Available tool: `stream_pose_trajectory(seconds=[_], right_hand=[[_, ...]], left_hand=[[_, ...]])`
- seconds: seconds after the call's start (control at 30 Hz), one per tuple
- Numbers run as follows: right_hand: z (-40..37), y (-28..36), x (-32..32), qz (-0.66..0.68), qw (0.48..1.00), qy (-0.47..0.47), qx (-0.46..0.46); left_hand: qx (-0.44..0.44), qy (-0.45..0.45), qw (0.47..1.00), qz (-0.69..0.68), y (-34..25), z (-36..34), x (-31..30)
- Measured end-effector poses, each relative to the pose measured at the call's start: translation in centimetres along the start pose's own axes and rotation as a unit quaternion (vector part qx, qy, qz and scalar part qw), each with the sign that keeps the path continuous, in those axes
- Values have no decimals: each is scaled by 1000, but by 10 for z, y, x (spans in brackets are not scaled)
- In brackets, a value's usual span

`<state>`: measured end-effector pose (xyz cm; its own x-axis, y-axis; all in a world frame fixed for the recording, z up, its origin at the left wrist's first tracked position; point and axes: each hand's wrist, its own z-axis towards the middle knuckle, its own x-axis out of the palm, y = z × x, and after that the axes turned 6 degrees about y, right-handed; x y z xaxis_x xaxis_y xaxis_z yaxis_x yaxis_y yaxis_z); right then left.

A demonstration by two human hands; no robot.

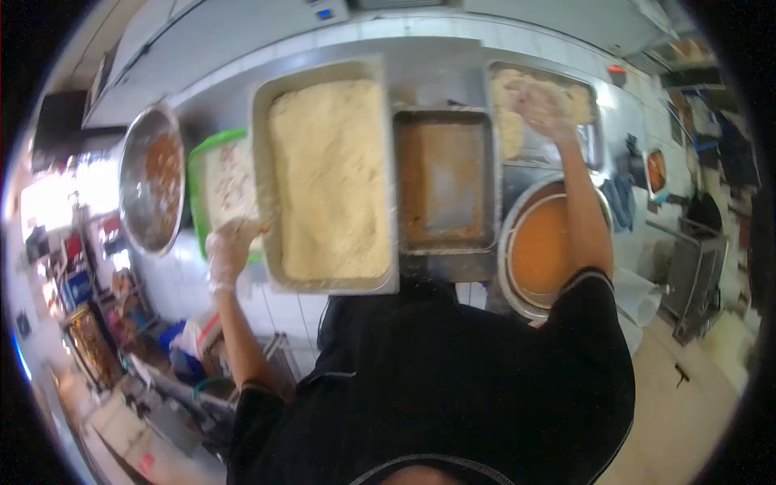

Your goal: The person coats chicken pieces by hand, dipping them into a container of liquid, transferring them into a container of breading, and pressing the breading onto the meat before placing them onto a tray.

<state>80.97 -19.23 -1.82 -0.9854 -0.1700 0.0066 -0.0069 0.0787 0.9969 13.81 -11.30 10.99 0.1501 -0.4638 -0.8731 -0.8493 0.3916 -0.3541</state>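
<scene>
My left hand (231, 249), in a thin clear glove, is at the near edge of a green-rimmed tray (196, 190) with white, flour-like powder and small reddish bits in it. Its fingers are bent together, with a small brownish bit at the tips that I cannot make out. Far to the right, my right hand (540, 109) is stretched flat over a metal tray (543, 152) of breaded pieces (511, 133); it looks a little blurred. Between my hands stands a deep metal pan of yellowish crumbs (331, 178).
A steel bowl (129, 206) of orange-coated pieces stands at the far left. Right of the crumbs lies a shallow brown-stained pan (444, 178). A round tub of orange liquid (537, 242) sits under my right forearm. A blue cloth (620, 202) hangs at the right.
</scene>
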Motion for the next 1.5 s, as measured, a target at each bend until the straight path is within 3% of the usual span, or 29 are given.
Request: stream_pose_trajectory(seconds=[0.03, 0.07, 0.1, 0.17, 0.2, 0.23, 0.27, 0.3, 0.37, 0.43, 0.47, 0.57, 0.63, 0.7, 0.77, 0.87, 0.9, 0.97, 1.1, 1.17, 1.23, 1.3, 1.37, 1.43, 1.5], right_hand=[[-2, 26, 31, -162, 985, -33, 41], [-1, 70, 74, -315, 943, -57, 90], [3, 107, 125, -335, 932, -55, 125], [-2, 152, 219, -103, 984, -29, 143], [-1, 141, 251, -13, 982, 48, 184], [-1, 117, 285, -76, 976, 119, 166], [2, 94, 327, 126, 961, 181, 167], [2, 58, 365, 201, 937, 241, 156], [14, -14, 433, 259, 848, 358, 294], [13, -55, 474, 262, 844, 337, 325], [19, -62, 487, 262, 842, 326, 341], [60, -50, 484, 352, 792, 284, 411], [94, -52, 472, 339, 836, 229, 365], [126, -60, 457, 323, 884, 2, 337], [129, -81, 438, 389, 899, -128, 153], [104, -50, 420, 412, 876, -214, 134], [91, -29, 423, 355, 893, -244, 135], [56, 14, 439, 234, 915, -300, 133], [-2, 37, 436, 247, 915, -297, 115], [-20, 42, 440, 189, 917, -321, 140], [-30, 24, 448, 182, 927, -316, 91], [-33, 13, 452, 115, 944, -297, 88], [-4, 18, 485, -5, 958, -254, 132], [37, 10, 516, 100, 970, -183, 127], [87, -53, 529, -110, 984, -83, 110]], left_hand=[[-68, 10, 993, -92, -26, 3, -11], [-51, 10, 995, -83, -32, 4, -15], [-31, 10, 997, -74, -35, 6, -19], [-32, 34, 988, -150, -44, 12, -30], [-29, 49, 980, -189, -47, 13, -33], [-7, 48, 980, -194, -45, 14, -35], [18, 46, 979, -200, -43, 17, -37], [47, 43, 977, -203, -39, 21, -39], [127, 35, 960, -247, -26, 31, -31], [196, 39, 939, -281, -7, 46, -27], [197, 34, 959, -203, -13, 45, -41], [200, 35, 957, -207, -3, 54, -50], [205, 48, 947, -241, 9, 59, -49], [205, 61, 948, -234, 17, 64, -48], [245, 44, 949, -195, 32, 82, -30], [297, 55, 949, -93, 36, 89, -17], [315, 60, 946, -53, 32, 90, -15], [344, 165, 922, -72, 24, 100, -7], [392, 319, 863, 22, -11, 134, -1], [398, 248, 880, 74, -18, 171, 49], [392, 189, 892, 120, -20, 198, 65], [375, 133, 903, 159, -15, 217, 57], [357, 110, 923, 92, 2, 209, 30], [326, 55, 942, 54, 33, 189, 4], [288, -40, 956, 48, 70, 154, -16]])
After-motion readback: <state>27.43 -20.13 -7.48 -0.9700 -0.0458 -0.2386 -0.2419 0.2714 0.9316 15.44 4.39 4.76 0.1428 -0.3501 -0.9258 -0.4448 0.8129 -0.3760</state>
